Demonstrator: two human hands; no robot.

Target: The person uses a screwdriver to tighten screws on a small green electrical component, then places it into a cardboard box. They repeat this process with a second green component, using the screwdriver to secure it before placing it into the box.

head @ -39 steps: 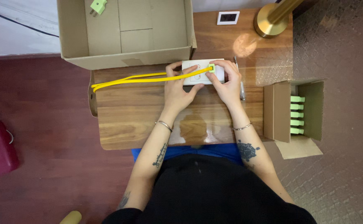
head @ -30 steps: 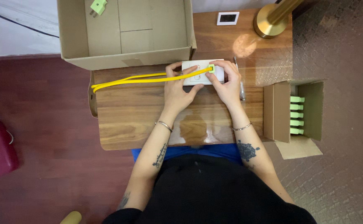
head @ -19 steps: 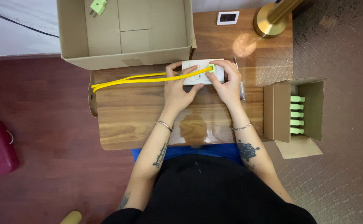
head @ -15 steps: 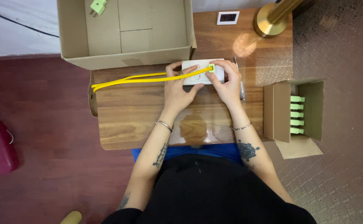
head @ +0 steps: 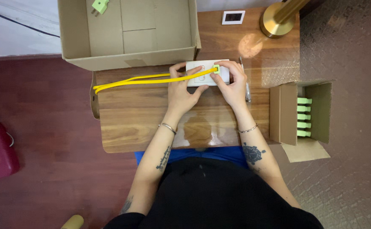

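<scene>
A white socket plate [head: 205,75] lies on the wooden table [head: 151,114] at its far edge. My left hand [head: 183,87] rests on the plate's left part, fingers spread over it. My right hand [head: 232,82] pinches a small green plug [head: 216,70] pressed against the plate's top right. A doubled yellow cable [head: 143,80] runs from the plug leftward across the table to its left edge.
A large open cardboard box [head: 128,32] holding one green plug [head: 99,6] stands behind the plate. A smaller open box [head: 300,112] with several green plugs sits at the right edge. A brass lamp base [head: 277,19], a small white frame [head: 233,17] and a pen [head: 247,87] are nearby.
</scene>
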